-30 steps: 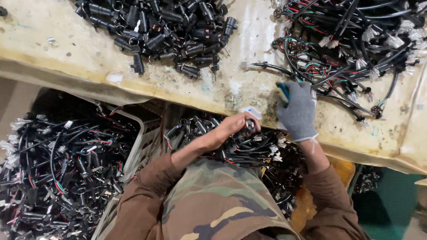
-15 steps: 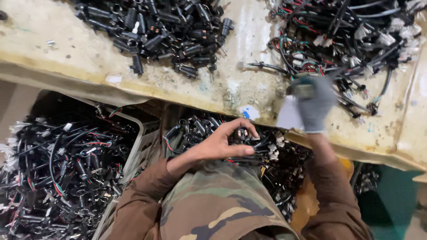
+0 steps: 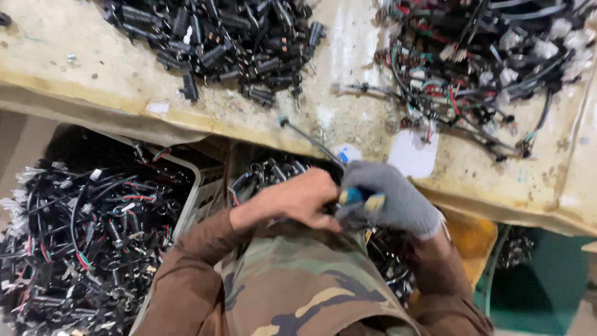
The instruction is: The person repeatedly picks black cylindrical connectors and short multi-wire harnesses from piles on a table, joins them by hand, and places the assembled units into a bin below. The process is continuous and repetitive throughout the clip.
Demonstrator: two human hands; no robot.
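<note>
desk (image 3: 93,81): black connector pile (image 3: 217,37) at 11 o'clock, wire tangle (image 3: 472,68) at 1
crate (image 3: 196,186): wires, 8 o'clock
hands: bare left hand (image 3: 298,199) and gloved right hand (image 3: 388,199) together, gripping blue-yellow tool (image 3: 360,198)

We see a grey knitted cloth glove on our right hand (image 3: 388,202), glossy black plastic connectors (image 3: 230,37), rubbery matt cables (image 3: 81,236), and a rough, stained workbench (image 3: 93,81).

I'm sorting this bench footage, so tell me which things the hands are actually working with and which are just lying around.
In hand:
left hand, bare
right hand, grey-gloved, gripping a blue-and-yellow tool handle
black wire rising from between them

Lying about:
pile of black connectors on the bench
tangle of coloured wire harnesses
crate of wiring at left
</note>
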